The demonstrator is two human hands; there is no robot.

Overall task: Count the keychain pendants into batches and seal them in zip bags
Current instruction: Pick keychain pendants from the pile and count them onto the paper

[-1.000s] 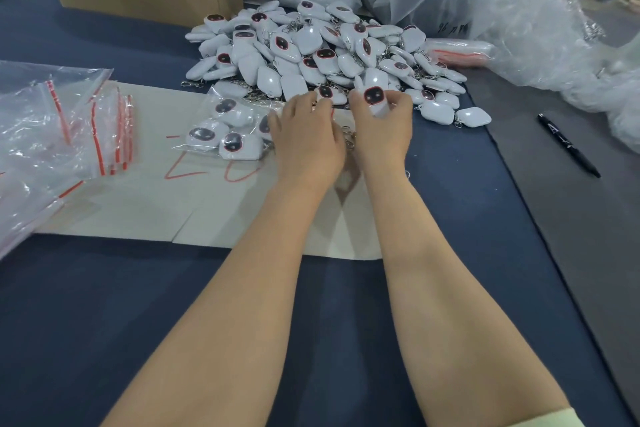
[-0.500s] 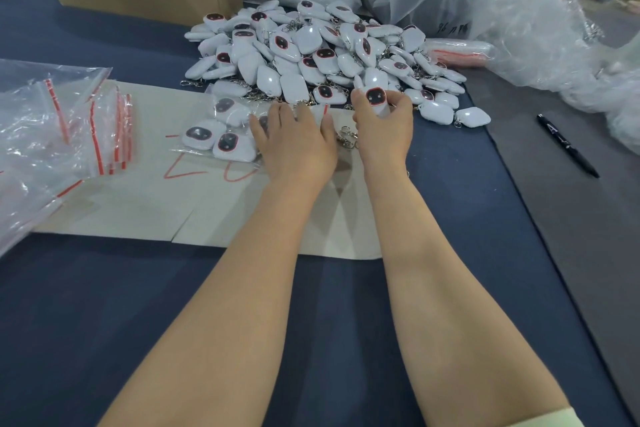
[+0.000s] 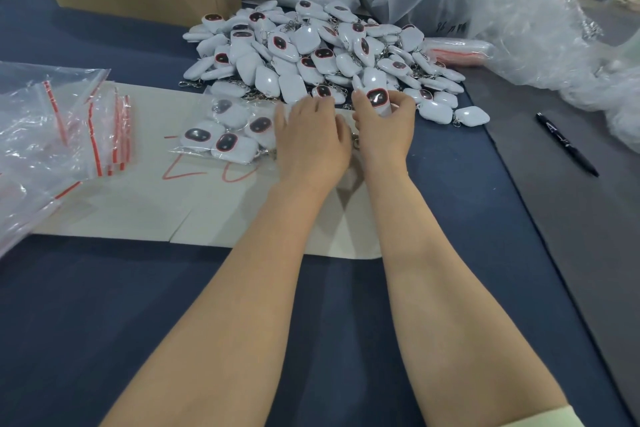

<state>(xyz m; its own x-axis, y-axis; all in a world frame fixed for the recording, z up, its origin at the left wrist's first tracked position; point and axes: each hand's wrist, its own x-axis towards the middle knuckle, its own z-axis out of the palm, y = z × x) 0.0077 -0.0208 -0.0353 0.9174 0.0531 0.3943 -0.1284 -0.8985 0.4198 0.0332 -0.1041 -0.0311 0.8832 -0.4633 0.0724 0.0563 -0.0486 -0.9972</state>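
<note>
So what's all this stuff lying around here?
Heap: many pendants, white with dark faces, back centre.
Filled bag: one, clear, several pendants inside, on the card.
Empty bags: a stack, clear with red strips, left.
Card: one sheet, beige, under the hands.
Box: one, brown, back left.
Pen: one, black, right.
Plastic wrap: a pile, clear, back right.
Table: one, blue cloth.
Left hand: by the filled bag.
Right hand: fingers pinch one pendant.
</note>
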